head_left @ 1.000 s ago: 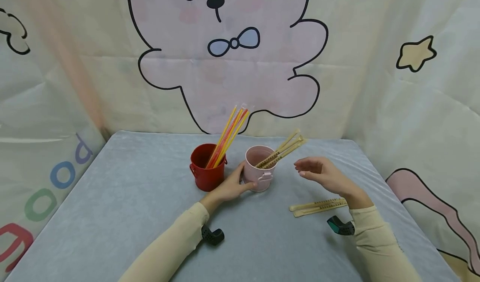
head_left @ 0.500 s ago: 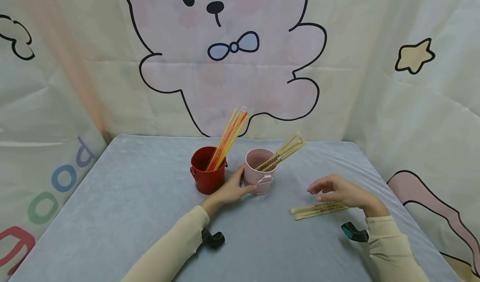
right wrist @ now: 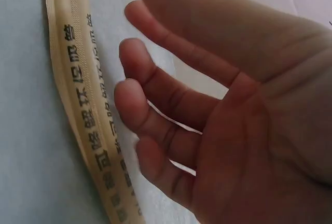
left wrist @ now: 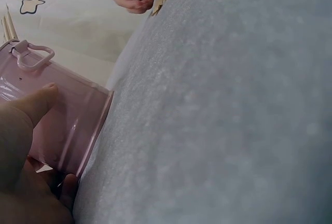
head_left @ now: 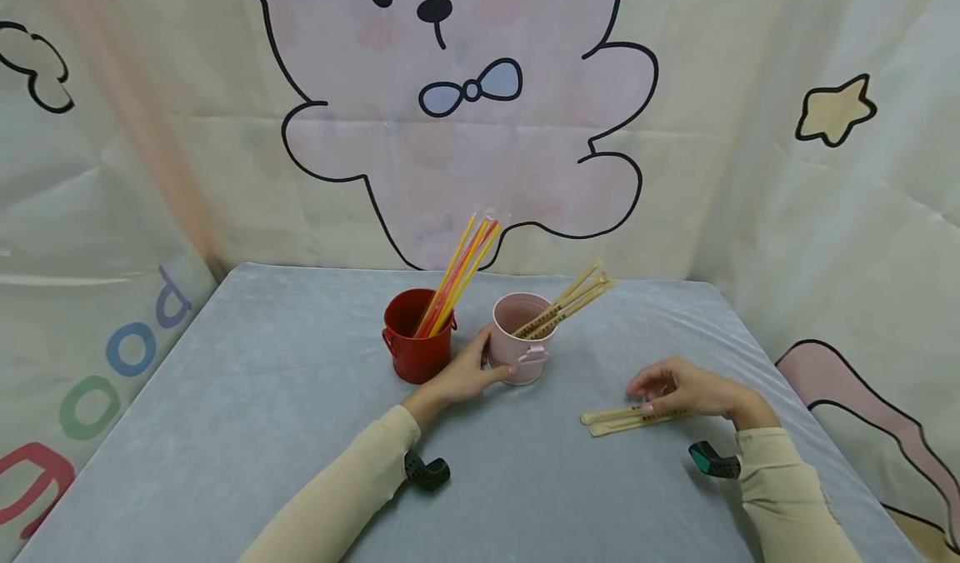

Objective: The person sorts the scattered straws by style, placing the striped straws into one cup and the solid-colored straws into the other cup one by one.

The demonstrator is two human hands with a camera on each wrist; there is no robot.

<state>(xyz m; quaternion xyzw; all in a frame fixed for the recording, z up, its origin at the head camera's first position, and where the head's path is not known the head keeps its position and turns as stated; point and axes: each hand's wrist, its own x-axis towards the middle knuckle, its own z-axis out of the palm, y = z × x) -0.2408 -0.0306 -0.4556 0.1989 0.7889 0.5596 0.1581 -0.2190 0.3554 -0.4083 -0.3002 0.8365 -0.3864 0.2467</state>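
My left hand [head_left: 467, 374] grips the pink bucket [head_left: 517, 358] low on its side, thumb across the front, as the left wrist view also shows on the bucket [left wrist: 72, 115]. Several paper-wrapped straws [head_left: 570, 303] lean out of it to the right. On the table at the right lie two more paper-wrapped straws [head_left: 611, 423], with printed characters on their wrappers. Just over these hovers my right hand [head_left: 693, 392], fingers loosely bent. In the right wrist view nothing sits between its fingers [right wrist: 132, 105], and a wrapped straw [right wrist: 85, 115] lies beside the fingertips.
Left of the pink bucket stands a red bucket [head_left: 417, 346] holding several yellow and red straws [head_left: 456, 280]. A grey-blue cloth covers the table [head_left: 247, 396]. Behind it hangs a curtain [head_left: 465, 155] with a cartoon bear.
My right hand has moved down and to the right, from beside the pink bucket to just over the straws on the table. The left hand has kept its hold on the bucket.
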